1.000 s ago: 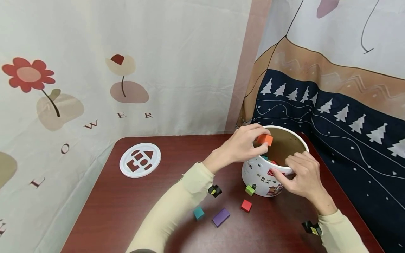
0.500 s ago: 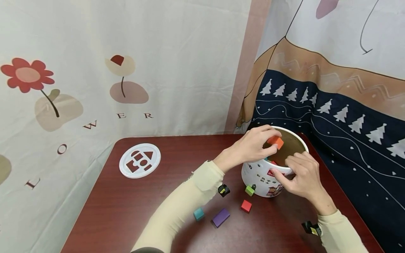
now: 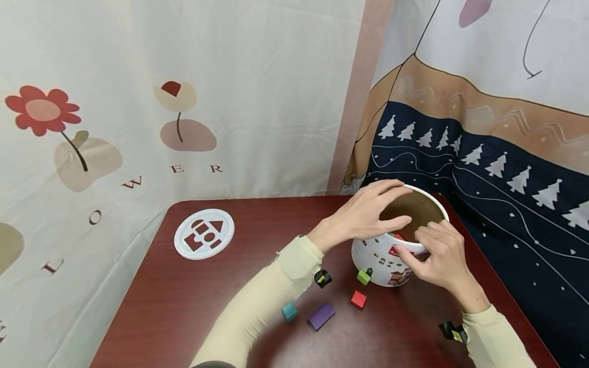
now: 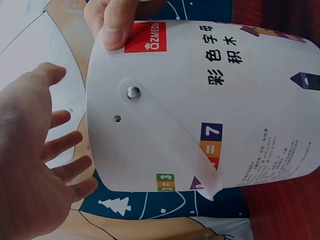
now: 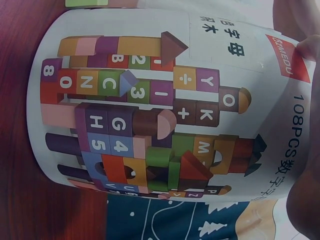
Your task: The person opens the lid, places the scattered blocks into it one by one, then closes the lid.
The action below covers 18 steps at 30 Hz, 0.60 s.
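A white bucket (image 3: 375, 258) printed with colourful letter blocks stands at the right of the table. My left hand (image 3: 356, 212) hovers over its left rim with fingers spread and nothing between them; the left wrist view shows this hand (image 4: 30, 155) beside the bucket's mouth (image 4: 89, 120). The near right rim is gripped by my right hand (image 3: 442, 253), fingers curled over the edge and thumb outside. Inside the bucket a bit of red block (image 3: 398, 237) shows; the rest of the inside is mostly hidden by the hands and wall.
Near the bucket's front lies a green block (image 3: 363, 277). Closer to me are a red block (image 3: 358, 300), a purple oblong block (image 3: 321, 317) and a teal block (image 3: 289, 312). A white disc (image 3: 180, 231) with shaped cut-outs lies at the back left. Curtains hang behind the table.
My left hand moved right over the bucket's mouth and let go of the orange block, which is out of sight now. The right hand stayed on the rim.
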Each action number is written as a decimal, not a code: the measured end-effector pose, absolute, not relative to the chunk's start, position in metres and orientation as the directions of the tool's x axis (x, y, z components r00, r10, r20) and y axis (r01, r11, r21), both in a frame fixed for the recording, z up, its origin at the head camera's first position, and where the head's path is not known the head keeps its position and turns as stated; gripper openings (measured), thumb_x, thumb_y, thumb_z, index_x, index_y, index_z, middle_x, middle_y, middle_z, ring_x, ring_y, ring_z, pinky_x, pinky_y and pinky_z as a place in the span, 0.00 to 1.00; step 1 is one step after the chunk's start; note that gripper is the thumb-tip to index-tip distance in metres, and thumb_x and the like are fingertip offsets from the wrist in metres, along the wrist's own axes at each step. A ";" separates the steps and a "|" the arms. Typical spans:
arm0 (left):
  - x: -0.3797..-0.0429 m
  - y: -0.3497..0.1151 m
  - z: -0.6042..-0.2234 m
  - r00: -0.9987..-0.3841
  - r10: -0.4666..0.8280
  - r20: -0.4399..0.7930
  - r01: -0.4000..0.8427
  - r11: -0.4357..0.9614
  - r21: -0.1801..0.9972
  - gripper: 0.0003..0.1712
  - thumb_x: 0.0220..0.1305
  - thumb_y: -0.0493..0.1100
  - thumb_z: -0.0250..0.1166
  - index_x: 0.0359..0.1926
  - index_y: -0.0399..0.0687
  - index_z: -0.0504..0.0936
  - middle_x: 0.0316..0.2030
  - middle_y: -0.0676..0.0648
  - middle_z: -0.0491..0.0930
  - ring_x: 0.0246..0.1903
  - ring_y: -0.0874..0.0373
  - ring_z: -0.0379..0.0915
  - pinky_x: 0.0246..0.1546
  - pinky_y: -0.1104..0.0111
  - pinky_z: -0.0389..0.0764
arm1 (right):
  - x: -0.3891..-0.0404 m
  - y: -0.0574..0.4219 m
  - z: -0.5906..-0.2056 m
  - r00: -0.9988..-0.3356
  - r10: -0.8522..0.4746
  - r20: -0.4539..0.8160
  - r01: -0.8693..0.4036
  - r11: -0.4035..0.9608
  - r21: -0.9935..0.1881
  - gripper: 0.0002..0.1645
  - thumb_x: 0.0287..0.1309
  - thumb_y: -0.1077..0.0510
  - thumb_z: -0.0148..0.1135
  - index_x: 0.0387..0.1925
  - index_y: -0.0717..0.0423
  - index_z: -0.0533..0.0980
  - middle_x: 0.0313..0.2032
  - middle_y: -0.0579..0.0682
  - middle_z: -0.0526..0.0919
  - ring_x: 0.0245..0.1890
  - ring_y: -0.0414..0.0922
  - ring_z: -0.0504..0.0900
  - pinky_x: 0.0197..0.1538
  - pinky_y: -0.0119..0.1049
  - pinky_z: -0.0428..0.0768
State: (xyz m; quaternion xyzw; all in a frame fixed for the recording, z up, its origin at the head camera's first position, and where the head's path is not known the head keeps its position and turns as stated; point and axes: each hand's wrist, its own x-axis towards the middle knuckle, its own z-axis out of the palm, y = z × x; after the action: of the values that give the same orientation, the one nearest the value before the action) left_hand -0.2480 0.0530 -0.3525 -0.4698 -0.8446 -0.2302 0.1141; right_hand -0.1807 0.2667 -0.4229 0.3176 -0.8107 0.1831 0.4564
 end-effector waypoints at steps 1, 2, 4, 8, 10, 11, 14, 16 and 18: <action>-0.248 0.052 -0.353 -0.534 0.738 0.413 0.845 0.456 0.278 0.36 0.70 0.64 0.59 0.73 0.57 0.72 0.72 0.51 0.65 0.71 0.62 0.54 0.72 0.67 0.57 | -0.181 0.267 -0.423 -0.384 -0.347 0.856 -0.681 0.732 -0.008 0.33 0.56 0.34 0.60 0.08 0.49 0.63 0.11 0.43 0.61 0.15 0.43 0.59 0.24 0.41 0.59; -0.249 0.051 -0.354 -0.536 0.735 0.415 0.844 0.459 0.277 0.36 0.70 0.65 0.59 0.74 0.58 0.71 0.73 0.51 0.64 0.72 0.63 0.51 0.73 0.66 0.56 | -0.180 0.267 -0.423 -0.387 -0.348 0.854 -0.679 0.734 -0.009 0.34 0.56 0.33 0.59 0.08 0.49 0.63 0.11 0.43 0.61 0.15 0.43 0.59 0.24 0.41 0.59; -0.249 0.050 -0.355 -0.545 0.730 0.412 0.838 0.470 0.276 0.37 0.70 0.67 0.57 0.75 0.60 0.69 0.75 0.52 0.61 0.74 0.62 0.47 0.74 0.62 0.54 | -0.180 0.267 -0.423 -0.391 -0.349 0.852 -0.677 0.736 -0.009 0.34 0.56 0.33 0.59 0.08 0.49 0.63 0.11 0.43 0.61 0.15 0.43 0.59 0.24 0.42 0.59; -0.247 0.045 -0.356 -0.575 0.719 0.390 0.818 0.500 0.284 0.40 0.70 0.70 0.55 0.78 0.64 0.65 0.78 0.55 0.54 0.76 0.61 0.36 0.76 0.55 0.50 | -0.180 0.268 -0.423 -0.391 -0.348 0.852 -0.676 0.737 -0.009 0.34 0.57 0.33 0.59 0.09 0.49 0.62 0.11 0.42 0.60 0.15 0.42 0.58 0.24 0.41 0.58; -0.246 0.041 -0.357 -0.585 0.712 0.388 0.811 0.515 0.278 0.41 0.70 0.71 0.54 0.79 0.65 0.64 0.79 0.55 0.52 0.77 0.60 0.33 0.76 0.53 0.49 | -0.180 0.267 -0.423 -0.388 -0.345 0.855 -0.677 0.736 -0.010 0.34 0.56 0.33 0.59 0.09 0.48 0.62 0.11 0.41 0.59 0.15 0.42 0.58 0.24 0.41 0.58; -0.245 0.039 -0.357 -0.586 0.709 0.392 0.810 0.521 0.269 0.41 0.70 0.71 0.54 0.79 0.65 0.63 0.79 0.55 0.51 0.77 0.60 0.32 0.76 0.53 0.49 | -0.180 0.267 -0.423 -0.388 -0.345 0.855 -0.677 0.736 -0.011 0.34 0.56 0.33 0.59 0.09 0.48 0.62 0.11 0.41 0.59 0.15 0.42 0.58 0.24 0.41 0.58; -0.243 0.031 -0.360 -0.581 0.704 0.410 0.812 0.535 0.232 0.41 0.70 0.70 0.55 0.79 0.64 0.64 0.79 0.53 0.52 0.77 0.58 0.33 0.76 0.54 0.49 | -0.180 0.267 -0.423 -0.390 -0.343 0.855 -0.677 0.736 -0.013 0.34 0.56 0.33 0.60 0.08 0.48 0.62 0.11 0.40 0.59 0.15 0.42 0.58 0.24 0.41 0.58; -0.242 0.025 -0.362 -0.575 0.701 0.422 0.815 0.539 0.213 0.41 0.70 0.69 0.56 0.79 0.62 0.64 0.79 0.52 0.53 0.77 0.57 0.34 0.76 0.54 0.49 | -0.180 0.267 -0.423 -0.391 -0.343 0.854 -0.676 0.736 -0.014 0.34 0.56 0.33 0.60 0.08 0.48 0.62 0.11 0.41 0.59 0.15 0.42 0.58 0.24 0.41 0.58; -0.241 0.016 -0.366 -0.575 0.696 0.430 0.814 0.543 0.207 0.42 0.70 0.69 0.56 0.79 0.61 0.64 0.79 0.50 0.53 0.77 0.56 0.36 0.76 0.54 0.49 | -0.180 0.267 -0.423 -0.391 -0.344 0.854 -0.678 0.735 -0.014 0.34 0.56 0.33 0.60 0.08 0.48 0.62 0.11 0.41 0.59 0.15 0.42 0.58 0.24 0.41 0.58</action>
State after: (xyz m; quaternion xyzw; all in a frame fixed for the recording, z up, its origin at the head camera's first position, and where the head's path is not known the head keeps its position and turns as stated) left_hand -0.2411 0.0164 -0.3656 -0.4361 -0.8655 -0.1953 0.1501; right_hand -0.1803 0.2668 -0.4225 0.3142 -0.8133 0.1841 0.4538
